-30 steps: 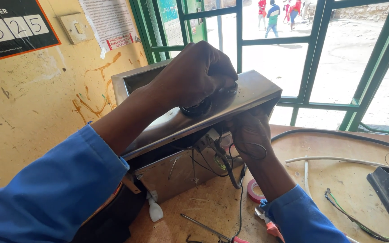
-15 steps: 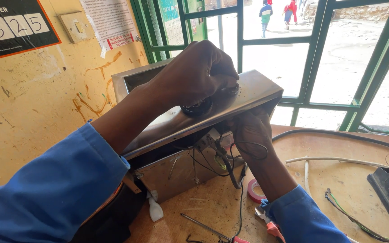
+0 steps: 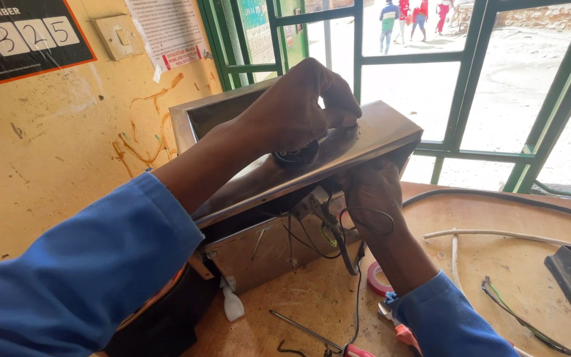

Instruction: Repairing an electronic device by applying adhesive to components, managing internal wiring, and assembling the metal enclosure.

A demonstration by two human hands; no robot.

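Left hand (image 3: 308,109) sits on top of the tilted metal panel (image 3: 365,142), fingers curled tight round a dark round knob (image 3: 295,157) that pokes through the panel just under the palm, so closed on the knob; right hand (image 3: 371,198) is below that grip, under the panel's lower edge, fingers folded up behind the sheet where the knob's back end would be; can't tell what, if anything, it pinches, as the panel hides the fingertips; a thin black wire (image 3: 365,221) loops over its back. The panel is the hinged-up top of a stainless metal box (image 3: 269,248) standing on the wooden bench (image 3: 497,264), directly beneath both hands. Judging by this, the job looks mid-way: box opened and raised, knob part seated in its hole, but the fixing seems unfinished, wiring hangs loose and the lid isn't shut yet. Inside the box, below the right hand: black and yellow-green leads dangling, a small metal bracket; rest too dark to tell. Further out from the right wrist: roll of red tape (image 3: 379,277), a red-handled screwdriver (image 3: 318,337) nearer the body, white cable (image 3: 497,233) and a black cable (image 3: 497,198) beyond.
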